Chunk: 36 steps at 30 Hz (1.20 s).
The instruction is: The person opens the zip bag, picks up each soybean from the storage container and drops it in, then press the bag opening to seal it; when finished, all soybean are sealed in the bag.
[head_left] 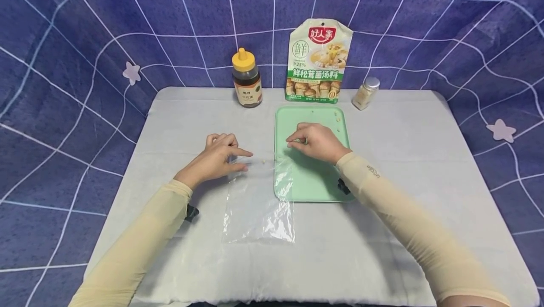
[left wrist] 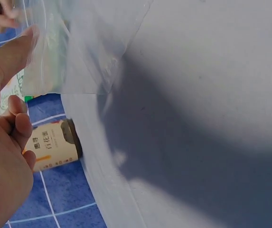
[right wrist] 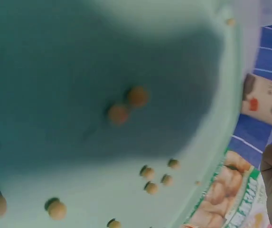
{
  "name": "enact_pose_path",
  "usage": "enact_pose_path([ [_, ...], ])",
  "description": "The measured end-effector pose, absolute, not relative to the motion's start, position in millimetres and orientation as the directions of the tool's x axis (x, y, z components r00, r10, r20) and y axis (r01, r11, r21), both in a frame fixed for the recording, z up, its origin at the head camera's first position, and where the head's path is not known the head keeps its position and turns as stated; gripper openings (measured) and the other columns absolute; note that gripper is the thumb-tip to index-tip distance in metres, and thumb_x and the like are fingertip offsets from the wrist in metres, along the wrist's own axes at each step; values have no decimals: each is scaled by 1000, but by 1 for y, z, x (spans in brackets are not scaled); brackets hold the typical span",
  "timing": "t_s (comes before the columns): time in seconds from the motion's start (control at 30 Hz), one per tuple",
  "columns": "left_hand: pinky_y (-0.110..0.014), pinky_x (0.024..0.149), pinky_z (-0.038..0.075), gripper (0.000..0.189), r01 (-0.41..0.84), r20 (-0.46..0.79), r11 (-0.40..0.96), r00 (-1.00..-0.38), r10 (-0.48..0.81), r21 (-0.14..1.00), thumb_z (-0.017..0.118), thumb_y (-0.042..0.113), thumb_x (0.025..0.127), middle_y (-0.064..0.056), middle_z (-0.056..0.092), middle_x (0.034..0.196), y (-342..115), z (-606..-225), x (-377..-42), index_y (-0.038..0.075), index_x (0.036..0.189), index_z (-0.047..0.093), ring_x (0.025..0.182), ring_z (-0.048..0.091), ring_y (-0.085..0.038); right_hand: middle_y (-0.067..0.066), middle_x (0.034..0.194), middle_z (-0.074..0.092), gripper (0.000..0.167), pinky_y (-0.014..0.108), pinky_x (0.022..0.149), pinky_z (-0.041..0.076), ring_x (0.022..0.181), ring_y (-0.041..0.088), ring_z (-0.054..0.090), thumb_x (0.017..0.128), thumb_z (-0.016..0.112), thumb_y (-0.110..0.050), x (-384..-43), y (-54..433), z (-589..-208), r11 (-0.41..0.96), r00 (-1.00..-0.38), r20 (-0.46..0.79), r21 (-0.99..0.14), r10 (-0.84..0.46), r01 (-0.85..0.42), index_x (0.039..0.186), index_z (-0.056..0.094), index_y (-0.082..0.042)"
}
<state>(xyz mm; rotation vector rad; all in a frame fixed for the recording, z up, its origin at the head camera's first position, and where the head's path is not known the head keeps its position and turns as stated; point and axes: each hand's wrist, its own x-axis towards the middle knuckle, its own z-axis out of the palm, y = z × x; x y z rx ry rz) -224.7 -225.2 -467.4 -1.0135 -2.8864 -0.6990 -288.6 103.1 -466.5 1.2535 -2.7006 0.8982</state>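
A clear zip-top plastic bag [head_left: 259, 203] extends from my left hand [head_left: 214, 158], partly overlapping the green tray [head_left: 314, 189] in the head view. The thumb and index finger of that hand are spread apart at the bag's mouth, while its other fingers curl back. In the left wrist view a fingertip [left wrist: 29, 38] meets the bag near its zip line. One small tan ball [head_left: 263, 161] shows by the mouth. Over the tray, my right hand [head_left: 316, 141] has thumb and index tips close together; I cannot tell whether they pinch anything. Several tan balls [right wrist: 138, 96] lie on the tray.
Behind the tray stands a green-and-white soup seasoning pouch [head_left: 318, 61]. To its left is a dark honey bottle with a yellow cap [head_left: 243, 61]; to its right, a small silver-lidded jar [head_left: 365, 93]. A blue grid-patterned cloth [head_left: 178, 23] surrounds the white-covered table [head_left: 170, 113].
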Motion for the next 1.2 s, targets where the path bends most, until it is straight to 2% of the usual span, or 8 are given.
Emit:
enact_pose_path([
  [0.23, -49, 96, 18, 38, 570, 112, 710, -806, 582, 414, 84, 34, 85, -7, 48, 91, -223, -469, -225, 23, 121, 77, 82, 35, -15, -12, 84, 61, 13, 28, 69, 51, 77, 4, 60, 90, 81, -25, -298, 88, -484, 544, -630, 79, -431, -772, -720, 100, 83, -19],
  [0.47, -49, 96, 19, 39, 573, 120, 716, -807, 579, 399, 85, 35, 84, -5, 48, 90, -225, -472, -224, 23, 120, 78, 82, 36, -14, -11, 83, 61, 9, 28, 68, 50, 75, 4, 59, 90, 80, -23, -294, 72, -484, 546, -603, 42, -379, -797, -747, 98, 83, -19],
  [0.7, -50, 97, 20, 39, 588, 133, 710, -798, 588, 388, 85, 36, 84, -5, 49, 89, -225, -471, -226, 24, 120, 78, 82, 36, -13, -12, 83, 61, 8, 28, 67, 51, 75, 4, 58, 93, 77, -26, -295, 70, -493, 575, -628, 28, -372, -777, -728, 95, 83, -22],
  [0.77, -50, 97, 20, 39, 585, 131, 714, -800, 585, 385, 85, 37, 84, -5, 49, 89, -225, -471, -226, 24, 120, 78, 82, 36, -13, -13, 84, 60, 8, 28, 68, 50, 75, 3, 58, 92, 78, -28, -295, 73, -490, 579, -647, 53, -397, -760, -712, 95, 83, -22],
  [0.87, -49, 97, 20, 39, 582, 127, 716, -802, 584, 385, 85, 37, 84, -6, 49, 89, -223, -470, -225, 24, 120, 78, 82, 36, -13, -13, 82, 60, 8, 28, 66, 48, 72, 5, 56, 92, 79, -26, -294, 78, -479, 559, -698, 150, -494, -700, -667, 96, 83, -20],
  [0.97, -50, 96, 20, 39, 587, 130, 710, -798, 589, 389, 84, 37, 85, -6, 48, 89, -221, -469, -225, 23, 120, 78, 82, 36, -13, -9, 78, 60, 8, 30, 63, 43, 68, 11, 52, 91, 80, -23, -288, 80, -463, 455, -721, 275, -621, -636, -638, 96, 83, -17],
  [1.07, -50, 95, 20, 38, 592, 133, 702, -793, 594, 395, 83, 38, 85, -5, 48, 89, -220, -468, -225, 23, 120, 78, 82, 36, -14, -9, 77, 59, 10, 31, 62, 42, 67, 12, 51, 91, 80, -22, -277, 77, -452, 340, -689, 342, -678, -639, -652, 98, 83, -15],
  [1.2, -46, 88, 24, 38, 578, 117, 705, -800, 588, 411, 82, 41, 86, -5, 48, 89, -220, -469, -224, 23, 119, 78, 81, 36, -15, -12, 79, 59, 10, 29, 65, 45, 71, 9, 53, 91, 79, -21, -264, 69, -450, 286, -624, 341, -668, -703, -687, 99, 83, -14],
])
